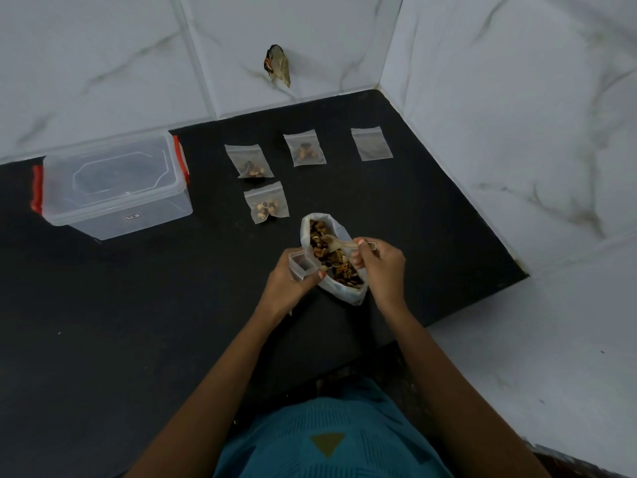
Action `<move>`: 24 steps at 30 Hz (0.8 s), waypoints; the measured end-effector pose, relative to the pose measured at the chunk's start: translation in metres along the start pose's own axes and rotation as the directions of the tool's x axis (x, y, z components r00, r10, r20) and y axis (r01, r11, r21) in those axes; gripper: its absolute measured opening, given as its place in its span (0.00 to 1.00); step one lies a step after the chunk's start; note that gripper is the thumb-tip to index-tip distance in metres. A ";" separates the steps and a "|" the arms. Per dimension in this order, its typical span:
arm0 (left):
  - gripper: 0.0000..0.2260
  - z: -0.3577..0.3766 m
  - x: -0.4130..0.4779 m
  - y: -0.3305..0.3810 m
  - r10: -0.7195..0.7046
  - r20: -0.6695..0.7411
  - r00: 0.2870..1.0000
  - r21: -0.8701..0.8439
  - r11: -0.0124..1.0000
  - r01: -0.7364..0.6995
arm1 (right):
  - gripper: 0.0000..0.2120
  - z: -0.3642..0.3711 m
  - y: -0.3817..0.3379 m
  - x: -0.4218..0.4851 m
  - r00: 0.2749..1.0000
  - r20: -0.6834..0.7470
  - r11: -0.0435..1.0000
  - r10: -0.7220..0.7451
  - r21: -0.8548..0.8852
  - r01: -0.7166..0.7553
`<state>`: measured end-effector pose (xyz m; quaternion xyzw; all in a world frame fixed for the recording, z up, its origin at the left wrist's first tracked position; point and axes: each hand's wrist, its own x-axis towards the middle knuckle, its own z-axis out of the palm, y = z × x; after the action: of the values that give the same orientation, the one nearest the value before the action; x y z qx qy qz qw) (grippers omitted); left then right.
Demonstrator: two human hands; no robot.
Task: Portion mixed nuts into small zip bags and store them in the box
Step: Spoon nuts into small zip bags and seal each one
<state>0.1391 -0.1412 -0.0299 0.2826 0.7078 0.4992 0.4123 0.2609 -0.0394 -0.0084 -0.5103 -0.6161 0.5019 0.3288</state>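
Meanwhile, near the counter's [431,219] front edge, the left hand [289,281] pinched a small zip bag [298,266] beside the large bag of mixed nuts [336,262], where the right hand [381,267] gripped a spoon [339,244] dipped among them. Three filled bags [266,202] and an empty bag [372,143] lay toward the back edge; the lidded box [113,188] stood at the left.

Box [113,188] left on counter [103,322]; small bags [303,150] right; nut bag [348,291] in front.
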 end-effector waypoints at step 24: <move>0.20 -0.003 0.001 -0.005 0.008 0.034 0.999 0.031 0.999 -0.009 | 0.07 0.009 -0.003 0.002 0.988 -0.009 0.973 0.154 0.177 -0.150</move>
<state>0.1360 -0.1432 -0.0348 0.3006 0.7070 0.4851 0.4177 0.2510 -0.0401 -0.0086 -0.5305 -0.5248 0.5722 0.3402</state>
